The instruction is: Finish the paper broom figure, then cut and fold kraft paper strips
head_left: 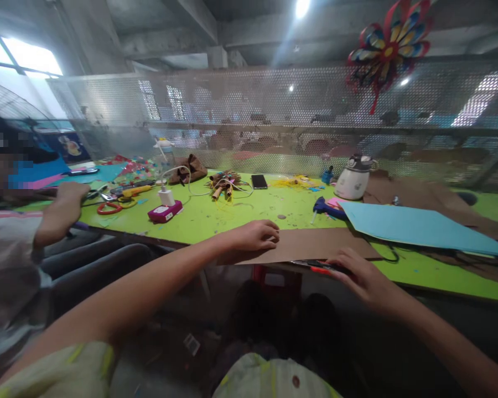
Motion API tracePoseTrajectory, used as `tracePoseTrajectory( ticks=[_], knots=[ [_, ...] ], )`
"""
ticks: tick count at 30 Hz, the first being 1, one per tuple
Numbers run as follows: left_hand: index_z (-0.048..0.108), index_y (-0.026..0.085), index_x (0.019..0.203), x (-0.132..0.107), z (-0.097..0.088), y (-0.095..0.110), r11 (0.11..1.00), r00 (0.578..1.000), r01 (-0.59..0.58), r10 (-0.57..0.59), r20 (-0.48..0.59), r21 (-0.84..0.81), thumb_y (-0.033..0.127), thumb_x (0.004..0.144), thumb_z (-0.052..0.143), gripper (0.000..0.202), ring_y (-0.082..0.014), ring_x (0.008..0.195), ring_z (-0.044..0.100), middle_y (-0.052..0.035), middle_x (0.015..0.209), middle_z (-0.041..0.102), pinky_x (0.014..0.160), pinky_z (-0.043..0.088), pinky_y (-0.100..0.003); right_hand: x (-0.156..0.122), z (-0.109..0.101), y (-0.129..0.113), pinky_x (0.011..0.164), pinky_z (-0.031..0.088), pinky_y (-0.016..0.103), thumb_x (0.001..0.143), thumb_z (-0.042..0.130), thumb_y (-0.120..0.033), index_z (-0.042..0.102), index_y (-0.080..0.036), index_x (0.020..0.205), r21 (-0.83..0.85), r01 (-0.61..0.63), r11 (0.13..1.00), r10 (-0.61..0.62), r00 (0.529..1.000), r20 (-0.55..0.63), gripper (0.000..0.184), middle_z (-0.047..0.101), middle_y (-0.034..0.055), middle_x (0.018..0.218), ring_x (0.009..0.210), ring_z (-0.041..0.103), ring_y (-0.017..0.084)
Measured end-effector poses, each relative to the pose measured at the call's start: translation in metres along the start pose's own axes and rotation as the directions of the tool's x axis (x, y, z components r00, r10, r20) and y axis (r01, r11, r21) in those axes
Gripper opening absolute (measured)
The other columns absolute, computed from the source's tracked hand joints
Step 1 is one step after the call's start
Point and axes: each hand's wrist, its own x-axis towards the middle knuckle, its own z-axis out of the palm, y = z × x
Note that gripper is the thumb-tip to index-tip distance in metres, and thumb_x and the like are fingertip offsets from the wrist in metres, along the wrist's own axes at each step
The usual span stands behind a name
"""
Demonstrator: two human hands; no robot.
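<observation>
Your left hand rested on the brown cardboard sheet at the green counter's near edge, its grip half-curled and holding nothing. Your right hand had its grip closed around a red-and-black cutter at the sheet's front edge.

Three hands, one red cutter, one phone
</observation>
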Motion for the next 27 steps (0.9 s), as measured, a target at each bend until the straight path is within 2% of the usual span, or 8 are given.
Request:
tracePoseTrajectory(
  ticks=[3, 7, 13, 22, 27],
  knots=[
    [0.066, 0.015, 0.103, -0.014, -0.004, -0.004, 0.996, 1.0, -0.022, 0.022, 0.012, 0.082, 0.033, 0.088, 0.049, 0.028, -0.0197, 0.1, 0.054, -0.0124, 0.108, 0.061, 0.09, 0.039, -0.03, -0.001, 0.0, -0.003, 0.078, 0.046, 0.038, 0.092, 0.037, -0.037, 0.057, -0.021, 0.104, 0.001, -0.009, 1.0, 0.009, 1.0, -0.006, 0.028, 0.055, 0.0086, 0.093, 0.088, 0.053, 0.022],
    [0.06, 0.016, 0.114, -0.022, 0.0, -0.005, 0.987, 0.999, -0.051, 0.053, -0.008, 0.151, 0.034, 0.092, 0.041, 0.035, -0.0204, 0.103, 0.052, -0.0135, 0.112, 0.06, 0.094, 0.036, -0.034, 0.001, 0.002, -0.003, 0.078, 0.045, 0.038, 0.093, 0.037, -0.035, 0.057, -0.021, 0.103, 0.001, 0.004, 1.0, -0.004, 1.0, -0.013, 0.026, 0.054, 0.008, 0.092, 0.087, 0.052, 0.021],
    [0.059, 0.016, 0.117, -0.024, 0.005, -0.005, 0.977, 0.998, -0.057, 0.063, -0.019, 0.207, 0.036, 0.094, 0.035, 0.039, -0.0214, 0.105, 0.05, -0.0139, 0.114, 0.058, 0.094, 0.035, -0.036, 0.006, 0.007, -0.006, 0.079, 0.043, 0.037, 0.093, 0.037, -0.033, 0.054, -0.019, 0.103, 0.0, 0.029, 1.0, -0.029, 0.999, -0.016, 0.024, 0.052, 0.0084, 0.093, 0.088, 0.05, 0.021],
    [0.059, 0.015, 0.116, -0.024, 0.006, -0.007, 0.976, 0.998, -0.057, 0.061, -0.013, 0.208, 0.036, 0.093, 0.036, 0.039, -0.0209, 0.104, 0.051, -0.014, 0.114, 0.059, 0.094, 0.035, -0.035, -0.001, 0.007, -0.011, 0.081, 0.042, 0.037, 0.093, 0.038, -0.03, 0.053, -0.021, 0.105, 0.035, 0.035, 0.999, -0.034, 0.999, -0.009, 0.021, 0.052, 0.0083, 0.096, 0.092, 0.049, 0.021],
    [0.059, 0.016, 0.116, -0.024, 0.005, -0.007, 0.977, 0.998, -0.056, 0.061, -0.018, 0.206, 0.037, 0.093, 0.035, 0.039, -0.0209, 0.103, 0.051, -0.0138, 0.113, 0.059, 0.093, 0.035, -0.036, 0.01, 0.01, -0.02, 0.079, 0.042, 0.036, 0.094, 0.036, -0.029, 0.054, -0.02, 0.103, 0.04, 0.063, 0.997, -0.063, 0.998, -0.005, 0.022, 0.052, 0.0075, 0.093, 0.09, 0.049, 0.02]
  ],
)
